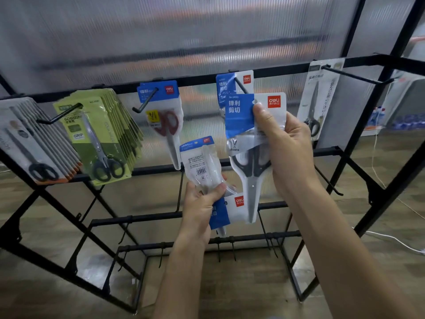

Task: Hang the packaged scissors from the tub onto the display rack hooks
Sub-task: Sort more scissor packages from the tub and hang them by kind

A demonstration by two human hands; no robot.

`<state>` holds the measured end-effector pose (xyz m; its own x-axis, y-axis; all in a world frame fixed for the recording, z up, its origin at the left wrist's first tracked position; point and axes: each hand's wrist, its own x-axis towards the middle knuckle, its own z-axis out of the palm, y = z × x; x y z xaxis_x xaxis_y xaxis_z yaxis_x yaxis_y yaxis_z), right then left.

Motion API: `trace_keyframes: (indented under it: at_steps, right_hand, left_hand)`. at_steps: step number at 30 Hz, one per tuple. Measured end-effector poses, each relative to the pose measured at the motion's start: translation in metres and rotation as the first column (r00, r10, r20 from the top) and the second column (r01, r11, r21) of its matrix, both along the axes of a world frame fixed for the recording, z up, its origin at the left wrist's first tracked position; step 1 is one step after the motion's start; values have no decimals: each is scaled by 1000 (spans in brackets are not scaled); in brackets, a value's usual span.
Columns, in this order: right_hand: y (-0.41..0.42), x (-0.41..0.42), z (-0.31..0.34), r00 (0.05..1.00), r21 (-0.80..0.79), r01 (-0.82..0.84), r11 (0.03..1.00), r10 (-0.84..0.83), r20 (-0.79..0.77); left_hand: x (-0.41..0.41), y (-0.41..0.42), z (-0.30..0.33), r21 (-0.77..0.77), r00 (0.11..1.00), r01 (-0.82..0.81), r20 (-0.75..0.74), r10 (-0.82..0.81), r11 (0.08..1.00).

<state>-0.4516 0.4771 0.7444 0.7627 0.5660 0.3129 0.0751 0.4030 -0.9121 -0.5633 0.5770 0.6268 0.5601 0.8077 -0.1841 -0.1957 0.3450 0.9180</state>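
My right hand grips a blue-and-white scissors pack with grey-handled scissors, held upright just below and in front of a hook on the black display rack. A matching pack hangs behind it on that hook. My left hand holds a bunch of smaller packs, one upside down with its blue header below my fingers. The tub is out of view.
On the top rail hang grey packs, green packs, a red-handled scissors pack and a long grey pack at the right. Lower rails carry bare hooks. White cables lie on the floor.
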Motion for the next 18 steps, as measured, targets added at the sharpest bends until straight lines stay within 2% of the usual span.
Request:
trace_keyframes:
  at_steps: [5,12,18]
  right_hand:
    - [7,-3,3,1000,1,28,1000,-28,-2]
    - [14,3,2,998,-35,56,998,-57,-38]
    - [27,20,-5,991,-97,137,986,-137,9]
  left_hand:
    - [-2,9,10,75,1000,11,10,-12,997]
    - [-3,18,18,78,1000,15,16,-16,997]
    - [-5,28,18,101,1000,4,21,-6,995]
